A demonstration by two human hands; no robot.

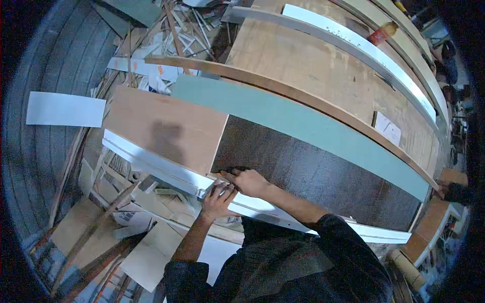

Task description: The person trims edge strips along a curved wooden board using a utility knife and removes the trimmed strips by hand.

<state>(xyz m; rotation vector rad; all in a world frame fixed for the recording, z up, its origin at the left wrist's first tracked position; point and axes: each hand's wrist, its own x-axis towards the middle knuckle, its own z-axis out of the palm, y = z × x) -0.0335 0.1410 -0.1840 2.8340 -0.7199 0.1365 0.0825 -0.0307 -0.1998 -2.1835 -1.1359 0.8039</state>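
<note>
My left hand [217, 202] lies over the near edge of a long white strip [156, 164], its fingers stretched forward and slightly apart. Just left of those fingertips is a small metallic piece [202, 193], too blurred to name. Close beside it, my right hand [247, 182] has its fingers curled down at the strip's inner edge; what they grip is hidden. Both hands are where a brown panel [136, 116] meets a dark, glossy panel [313, 177]. Beyond the dark panel runs a pale green board [303, 126].
A wooden bar [283, 91] lies along the green board. Farther off are a plywood sheet [303, 60], white rail [364, 48] and bottle [383, 33]. Offcuts [189, 30] clutter the back left. A white board [65, 109] juts out left. Another person's dark sleeve [462, 194] shows at right.
</note>
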